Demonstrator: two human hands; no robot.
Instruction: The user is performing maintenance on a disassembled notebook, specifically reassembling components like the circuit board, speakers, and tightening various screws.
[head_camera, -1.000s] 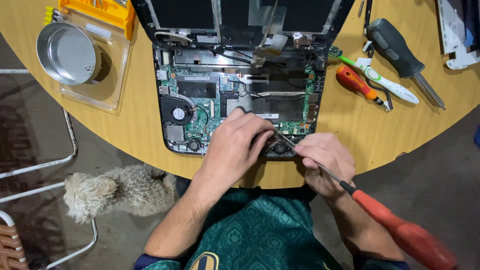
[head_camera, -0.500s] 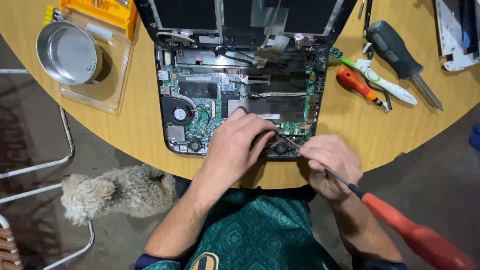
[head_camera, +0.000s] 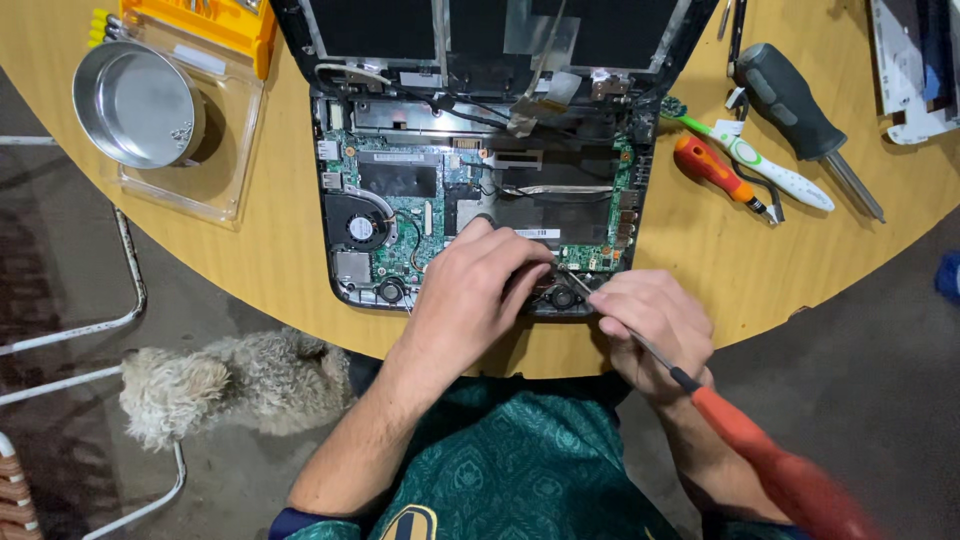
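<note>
The left hand (head_camera: 478, 290) hides the laptop's (head_camera: 480, 190) lower middle. The red screwdriver (head_camera: 770, 460) handle blurs, cut off at lower right; its tip is too small to tell.

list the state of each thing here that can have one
laptop: opened up, circuit board bare
left hand: flat on the board's near edge
right hand: gripping the long screwdriver, tip at the board
steel bowl: upright, a few small screws inside
orange screwdriver: lying loose on table
dog: lying on floor
</note>
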